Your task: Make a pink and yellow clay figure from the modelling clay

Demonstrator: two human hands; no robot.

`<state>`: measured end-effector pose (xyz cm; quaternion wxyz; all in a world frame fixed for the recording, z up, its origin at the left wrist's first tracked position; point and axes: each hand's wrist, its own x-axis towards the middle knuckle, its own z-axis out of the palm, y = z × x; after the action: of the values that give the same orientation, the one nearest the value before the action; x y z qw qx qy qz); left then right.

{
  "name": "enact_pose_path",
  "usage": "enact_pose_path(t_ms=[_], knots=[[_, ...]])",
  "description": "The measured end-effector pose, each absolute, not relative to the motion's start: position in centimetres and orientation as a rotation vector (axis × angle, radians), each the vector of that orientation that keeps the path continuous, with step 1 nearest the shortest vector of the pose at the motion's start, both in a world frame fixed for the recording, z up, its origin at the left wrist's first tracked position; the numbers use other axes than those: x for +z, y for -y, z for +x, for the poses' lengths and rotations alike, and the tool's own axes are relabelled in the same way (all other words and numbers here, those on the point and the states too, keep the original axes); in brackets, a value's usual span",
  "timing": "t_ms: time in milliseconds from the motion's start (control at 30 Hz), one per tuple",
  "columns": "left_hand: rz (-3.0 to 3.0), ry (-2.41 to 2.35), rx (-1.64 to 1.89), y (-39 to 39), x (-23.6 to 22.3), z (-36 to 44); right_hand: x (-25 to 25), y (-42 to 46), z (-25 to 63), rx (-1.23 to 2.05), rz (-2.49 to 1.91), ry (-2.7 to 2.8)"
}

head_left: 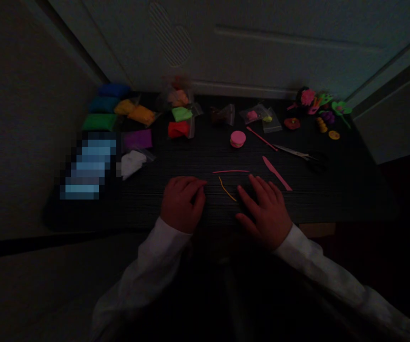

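Note:
My left hand (183,203) rests at the front of the dark table, fingers curled and thumb drawn in against the index finger. Whatever lies between those fingertips, if anything, is hidden. To the right, my right hand (266,211) lies palm down with its fingers apart, holding nothing. A thin yellow clay strand (226,189) lies slantwise between the hands, its lower end close to my right index finger. Just beyond it, a thin pink clay strand (231,171) stretches sideways. A pink plastic clay knife (276,173) is to the right of these, past my right fingertips.
Farther back sit a pink macaron-shaped piece (238,138), a pink modelling stick (262,138) and scissors (299,154). Bagged clay, including a white pack (132,164) and a red pack (178,129), lies left and back. Finished clay figures (328,116) stand back right; a blurred lit screen (89,166) is left.

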<state>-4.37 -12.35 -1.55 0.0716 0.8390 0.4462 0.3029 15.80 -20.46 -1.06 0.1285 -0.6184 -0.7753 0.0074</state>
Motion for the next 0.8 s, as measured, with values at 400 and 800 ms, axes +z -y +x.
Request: enact_pose_path(t_ms=[400,800], knots=[[2.405,-1.404,0.925,12.1,-1.9,-4.7,-0.5,20.5,13.8,0.109,-1.797,2.387],[2.353,-1.408,0.952,12.1,-1.9,-4.7,-0.4,20.4,13.8,0.144,-1.737,2.477]])
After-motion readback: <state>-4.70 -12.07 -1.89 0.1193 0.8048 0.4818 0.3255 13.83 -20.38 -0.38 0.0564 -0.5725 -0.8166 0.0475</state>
